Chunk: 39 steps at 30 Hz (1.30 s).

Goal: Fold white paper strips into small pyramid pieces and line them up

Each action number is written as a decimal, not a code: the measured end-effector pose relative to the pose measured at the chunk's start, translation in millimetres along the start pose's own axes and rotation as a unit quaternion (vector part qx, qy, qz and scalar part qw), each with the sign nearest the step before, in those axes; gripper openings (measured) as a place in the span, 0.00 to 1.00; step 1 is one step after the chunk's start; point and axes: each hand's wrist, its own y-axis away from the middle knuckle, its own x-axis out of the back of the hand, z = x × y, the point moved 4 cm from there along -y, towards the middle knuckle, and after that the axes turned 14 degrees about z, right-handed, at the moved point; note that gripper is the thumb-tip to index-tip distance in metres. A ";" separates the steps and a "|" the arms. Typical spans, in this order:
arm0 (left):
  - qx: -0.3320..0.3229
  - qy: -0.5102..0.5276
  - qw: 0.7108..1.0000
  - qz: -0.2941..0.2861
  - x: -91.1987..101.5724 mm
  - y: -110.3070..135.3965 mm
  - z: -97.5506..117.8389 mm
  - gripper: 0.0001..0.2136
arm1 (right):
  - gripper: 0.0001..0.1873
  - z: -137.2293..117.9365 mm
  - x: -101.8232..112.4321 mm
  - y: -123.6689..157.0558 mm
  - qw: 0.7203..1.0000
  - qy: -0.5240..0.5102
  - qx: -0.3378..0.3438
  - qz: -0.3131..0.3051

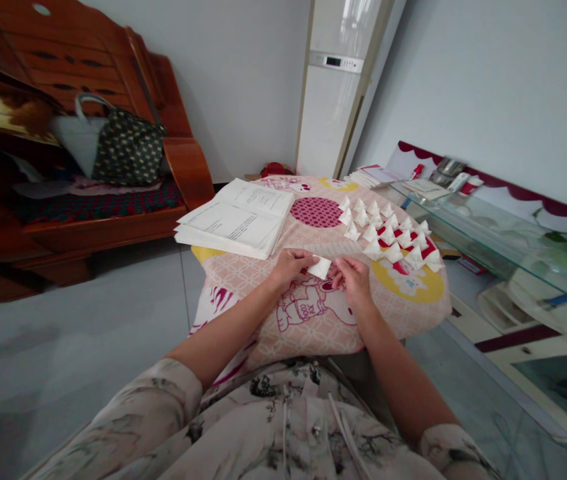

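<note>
Between my two hands, above the near part of the cloth-covered table point(243, 333), is a small folded piece of white paper point(320, 267). My left hand point(292, 265) pinches its left side with thumb and fingers. At its right edge, my right hand point(352, 277) has its fingers pressed together on the paper's corner. Several small pointed folded paper pieces point(388, 235) stand in rows to the right, beyond my right hand. A stack of printed sheets point(243, 217) lies spread at the far left of the table, past my left hand.
A glass shelf point(503, 233) with cups and small items runs along the right wall. Papers point(373, 176) are piled at the table's far right edge. On the left stands a wooden bench point(113, 220) holding bags point(128, 148). A tall white cabinet-like unit point(330, 100) is behind.
</note>
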 end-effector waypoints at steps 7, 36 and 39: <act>0.042 0.043 0.998 -0.011 -1.9 -3.2 0.4 0.13 | 0.20 6.7 -5.9 0.9 0.998 0.021 -0.010 -0.060; 0.060 -0.045 0.995 -0.062 -10.4 1.9 -7.2 0.11 | 0.19 7.4 -9.2 6.5 0.991 0.074 -0.065 -0.086; 0.056 -0.037 0.996 -0.065 -11.8 1.8 -8.9 0.11 | 0.19 8.3 -9.0 6.7 0.991 0.074 -0.066 -0.092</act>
